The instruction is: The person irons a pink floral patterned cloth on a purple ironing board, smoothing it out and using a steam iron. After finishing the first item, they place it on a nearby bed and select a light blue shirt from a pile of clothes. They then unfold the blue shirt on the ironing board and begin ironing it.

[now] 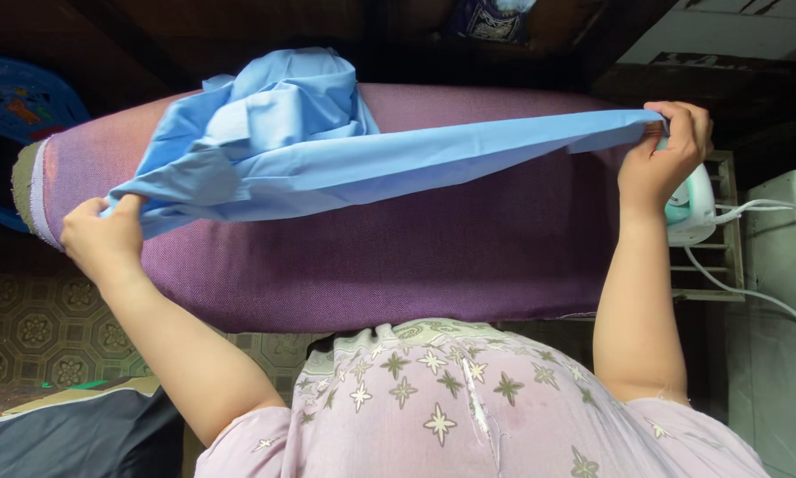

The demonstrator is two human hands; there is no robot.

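Both arms reach over the purple ironing board [371, 257]; left hand [106, 237] and right hand [664, 150] pinch a blue cloth [345, 159] stretched taut between them.

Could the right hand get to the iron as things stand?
Probably yes, but not freely: the right hand is right beside the iron with nothing between them, yet its fingers are pinching the blue cloth.

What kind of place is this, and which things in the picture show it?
Probably a home ironing corner. A purple ironing board fills the view, a white iron with a cord rests on a rack at its end, and both hands stretch a light blue garment over it.
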